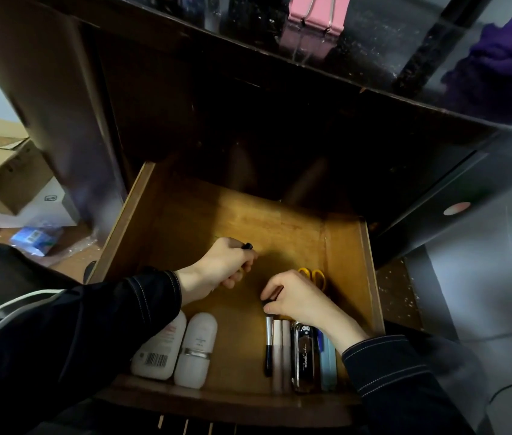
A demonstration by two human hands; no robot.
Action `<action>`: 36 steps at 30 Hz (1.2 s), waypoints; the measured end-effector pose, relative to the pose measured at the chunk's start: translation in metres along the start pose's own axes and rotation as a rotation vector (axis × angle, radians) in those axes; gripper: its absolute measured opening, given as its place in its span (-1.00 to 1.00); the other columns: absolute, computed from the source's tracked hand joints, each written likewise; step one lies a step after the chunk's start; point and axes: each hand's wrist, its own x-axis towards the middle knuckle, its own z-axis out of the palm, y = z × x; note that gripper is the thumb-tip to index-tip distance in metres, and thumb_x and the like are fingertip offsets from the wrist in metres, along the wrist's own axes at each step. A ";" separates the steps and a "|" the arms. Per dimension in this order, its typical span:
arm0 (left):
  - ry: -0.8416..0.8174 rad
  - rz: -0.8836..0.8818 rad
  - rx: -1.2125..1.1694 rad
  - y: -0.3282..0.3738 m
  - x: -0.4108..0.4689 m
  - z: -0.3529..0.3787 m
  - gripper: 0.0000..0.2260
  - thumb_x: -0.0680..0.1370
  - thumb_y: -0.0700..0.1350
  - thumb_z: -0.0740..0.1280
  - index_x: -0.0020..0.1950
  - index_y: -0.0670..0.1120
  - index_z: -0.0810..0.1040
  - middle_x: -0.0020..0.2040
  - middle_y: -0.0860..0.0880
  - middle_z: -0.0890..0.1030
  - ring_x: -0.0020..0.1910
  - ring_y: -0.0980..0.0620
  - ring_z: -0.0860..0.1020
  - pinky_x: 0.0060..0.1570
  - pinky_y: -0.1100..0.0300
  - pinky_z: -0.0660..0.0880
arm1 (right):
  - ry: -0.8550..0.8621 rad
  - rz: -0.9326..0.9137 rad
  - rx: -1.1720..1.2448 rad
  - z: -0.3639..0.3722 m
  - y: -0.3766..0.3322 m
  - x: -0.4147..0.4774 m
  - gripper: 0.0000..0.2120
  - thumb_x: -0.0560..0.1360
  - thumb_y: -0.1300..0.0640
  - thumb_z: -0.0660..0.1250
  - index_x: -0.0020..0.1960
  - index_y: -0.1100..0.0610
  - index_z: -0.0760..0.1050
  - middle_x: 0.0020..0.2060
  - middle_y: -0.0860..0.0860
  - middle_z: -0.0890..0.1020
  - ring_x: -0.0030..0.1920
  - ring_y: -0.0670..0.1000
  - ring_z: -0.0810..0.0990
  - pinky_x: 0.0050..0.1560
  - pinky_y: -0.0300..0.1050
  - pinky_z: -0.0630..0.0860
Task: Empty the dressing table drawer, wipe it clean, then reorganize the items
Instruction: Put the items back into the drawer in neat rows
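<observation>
The wooden drawer (280,224) is pulled open below the dark dressing table. My left hand (223,265) is curled round a small dark stick-like item whose black tip pokes out above my fist. My right hand (298,298) pinches a small black item at the top of a row of slim things: a black-tipped pen (268,350), two pale tubes (281,353), a clear dark bottle (305,356) and a light blue case (328,362). Two white bottles (179,350) lie at the front left. Yellow scissor handles (314,275) show behind my right hand.
A pink binder clip (316,14) and a purple cloth (499,67) lie on the glossy black tabletop. Cardboard boxes (0,174) and a blue packet (36,237) sit on the floor to the left. The back of the drawer is bare wood.
</observation>
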 end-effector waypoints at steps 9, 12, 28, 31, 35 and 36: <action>0.014 0.000 0.002 -0.002 0.002 -0.001 -0.81 0.60 -0.24 0.27 0.11 -0.34 0.55 -0.29 -0.07 0.44 -0.51 0.11 0.29 -0.57 0.27 0.16 | -0.116 -0.071 -0.139 0.004 -0.001 -0.007 -0.86 0.39 0.09 0.55 -0.08 -0.07 0.66 -0.15 -0.18 0.62 -0.15 -0.23 0.60 -0.18 -0.19 0.63; 0.021 -0.007 0.003 -0.002 0.002 -0.002 -0.91 0.54 -0.28 0.25 -0.13 -0.23 0.52 -0.31 -0.12 0.39 -0.49 0.05 0.29 -0.52 0.25 0.15 | -0.126 -0.066 -0.130 0.003 0.000 -0.007 -0.86 0.39 0.04 0.54 -0.08 -0.09 0.65 -0.15 -0.18 0.63 -0.15 -0.21 0.61 -0.16 -0.15 0.64; -0.322 0.043 -0.085 -0.006 -0.002 0.005 -0.75 0.65 -0.23 0.29 0.28 -0.24 0.33 0.04 -0.22 0.69 -0.01 -0.30 0.68 -0.03 -0.08 0.65 | 0.332 -0.057 0.615 -0.026 -0.020 -0.004 -0.83 0.55 0.22 0.43 0.13 0.09 0.67 -0.03 0.03 0.71 -0.20 -0.09 0.68 -0.25 -0.19 0.59; -0.310 0.023 -0.003 -0.007 -0.003 0.005 -0.75 0.63 -0.22 0.33 0.24 -0.24 0.35 0.03 -0.23 0.70 -0.02 -0.26 0.68 0.02 -0.12 0.63 | 0.286 -0.026 0.656 -0.026 -0.019 -0.003 -0.85 0.53 0.24 0.45 0.07 0.08 0.68 -0.05 0.09 0.71 -0.26 -0.05 0.66 -0.24 -0.19 0.59; -0.237 -0.057 0.285 -0.008 0.000 0.001 -0.75 0.57 -0.19 0.42 0.20 -0.18 0.48 0.03 -0.22 0.67 -0.11 -0.12 0.71 -0.02 -0.06 0.66 | 0.188 0.054 0.584 -0.020 -0.018 -0.001 -0.84 0.52 0.23 0.47 0.00 -0.02 0.67 -0.05 0.03 0.72 -0.18 -0.03 0.68 -0.25 -0.22 0.58; -0.229 -0.069 0.359 -0.008 0.001 -0.001 -0.77 0.57 -0.22 0.40 0.19 -0.18 0.49 0.03 -0.24 0.66 -0.15 -0.10 0.71 -0.04 -0.04 0.67 | 0.153 0.066 0.545 -0.017 -0.018 0.000 -0.83 0.52 0.23 0.46 -0.01 -0.04 0.66 -0.05 0.03 0.71 -0.13 -0.05 0.67 -0.28 -0.24 0.56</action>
